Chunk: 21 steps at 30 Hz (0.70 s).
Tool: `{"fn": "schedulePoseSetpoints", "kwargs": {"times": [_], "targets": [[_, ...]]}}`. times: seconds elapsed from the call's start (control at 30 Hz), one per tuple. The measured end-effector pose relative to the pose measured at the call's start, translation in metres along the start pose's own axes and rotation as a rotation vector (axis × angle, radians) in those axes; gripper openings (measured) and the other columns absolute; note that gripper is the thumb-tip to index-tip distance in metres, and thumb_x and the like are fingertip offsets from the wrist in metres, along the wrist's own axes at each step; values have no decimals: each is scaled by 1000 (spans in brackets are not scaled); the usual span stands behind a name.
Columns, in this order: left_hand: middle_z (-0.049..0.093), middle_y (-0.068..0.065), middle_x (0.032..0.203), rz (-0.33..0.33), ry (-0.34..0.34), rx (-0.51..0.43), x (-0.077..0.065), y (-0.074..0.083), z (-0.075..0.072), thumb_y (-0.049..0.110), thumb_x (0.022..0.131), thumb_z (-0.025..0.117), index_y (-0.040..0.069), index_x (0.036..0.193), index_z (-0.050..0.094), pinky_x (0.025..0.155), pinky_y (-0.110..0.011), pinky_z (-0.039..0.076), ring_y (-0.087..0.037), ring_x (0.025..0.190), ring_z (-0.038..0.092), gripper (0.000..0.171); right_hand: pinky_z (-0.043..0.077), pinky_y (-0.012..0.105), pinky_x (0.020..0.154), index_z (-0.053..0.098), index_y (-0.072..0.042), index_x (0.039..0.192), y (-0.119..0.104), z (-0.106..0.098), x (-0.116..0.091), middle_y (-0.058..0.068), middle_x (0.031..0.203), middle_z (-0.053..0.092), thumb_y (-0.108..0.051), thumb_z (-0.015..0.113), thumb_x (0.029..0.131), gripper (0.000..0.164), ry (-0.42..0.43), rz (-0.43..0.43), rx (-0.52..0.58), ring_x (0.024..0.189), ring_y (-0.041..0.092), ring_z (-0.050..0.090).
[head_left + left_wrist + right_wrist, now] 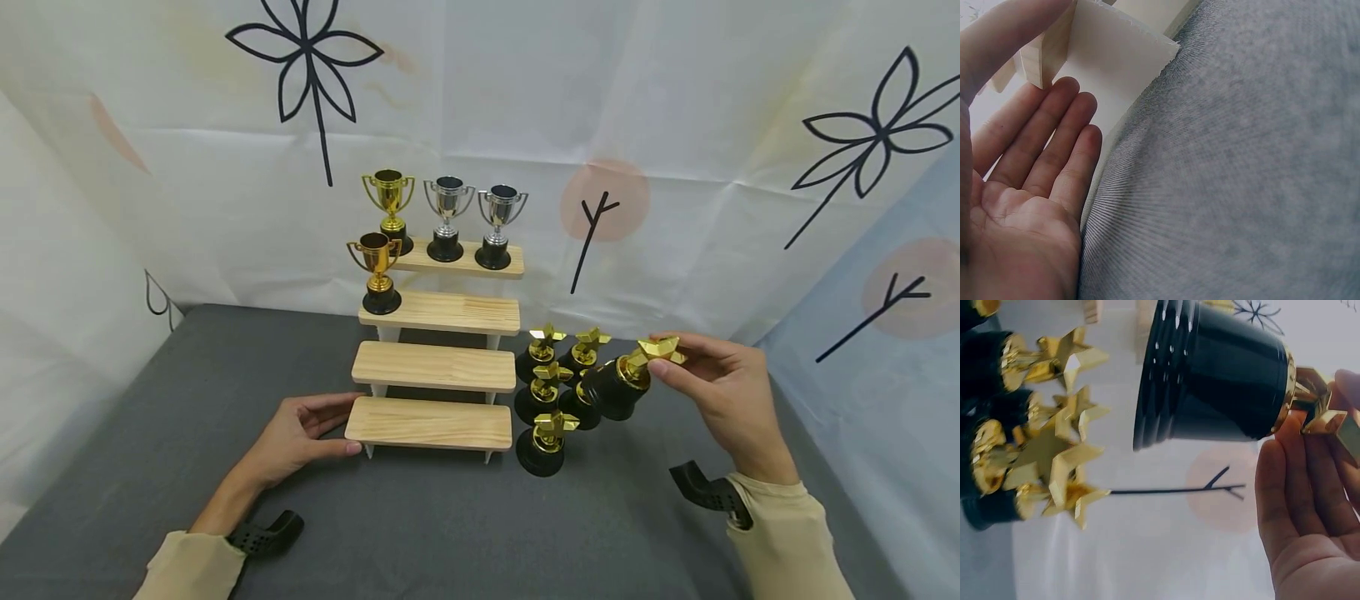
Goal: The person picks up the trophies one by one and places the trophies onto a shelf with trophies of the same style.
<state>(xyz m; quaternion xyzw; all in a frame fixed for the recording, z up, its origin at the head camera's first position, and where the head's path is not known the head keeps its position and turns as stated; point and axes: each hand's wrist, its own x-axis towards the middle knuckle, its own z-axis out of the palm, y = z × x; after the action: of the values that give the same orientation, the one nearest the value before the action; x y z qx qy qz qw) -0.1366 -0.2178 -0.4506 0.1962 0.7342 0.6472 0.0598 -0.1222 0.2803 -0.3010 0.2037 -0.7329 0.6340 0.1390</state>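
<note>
In the head view my right hand [723,392] pinches a star trophy [617,387] by its gold star. The trophy is lifted and tilted, its black base toward the left; the right wrist view shows the same black base [1222,375] side-on. Several more star trophies [542,446] stand below and left of it. My left hand [303,437] touches the left end of a stepped wooden stand [431,422] at its lowest shelf. The left wrist view has the fingers [1063,150] nearly straight against the shelf's edge.
Cup trophies occupy the upper shelves: a gold cup [389,196] and two silver cups [447,204] on top, a bronze-gold cup [377,262] one step down. The grey table [420,525] meets a white patterned cloth [675,250] behind and at the sides.
</note>
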Motion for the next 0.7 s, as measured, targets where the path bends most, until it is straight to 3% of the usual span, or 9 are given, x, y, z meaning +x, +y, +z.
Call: {"fn": "schedulePoseSetpoints", "kwargs": {"times": [0.4, 0.7], "targets": [[49, -40, 138, -9, -1, -7, 0, 0, 0, -8, 79, 83, -20, 136, 50, 98, -23, 53, -4, 117, 62, 67, 61, 22, 78, 76, 1, 111, -24, 34, 36, 9, 110, 73, 13, 73, 86, 28, -26, 18, -15, 91, 17, 71], [49, -40, 138, -7, -4, -16, 0, -1, 0, -8, 78, 83, -19, 136, 50, 99, -23, 53, -5, 118, 62, 67, 61, 23, 73, 75, 5, 111, -31, 60, 64, 5, 103, 75, 2, 77, 88, 23, -91, -8, -173, 84, 19, 72]]}}
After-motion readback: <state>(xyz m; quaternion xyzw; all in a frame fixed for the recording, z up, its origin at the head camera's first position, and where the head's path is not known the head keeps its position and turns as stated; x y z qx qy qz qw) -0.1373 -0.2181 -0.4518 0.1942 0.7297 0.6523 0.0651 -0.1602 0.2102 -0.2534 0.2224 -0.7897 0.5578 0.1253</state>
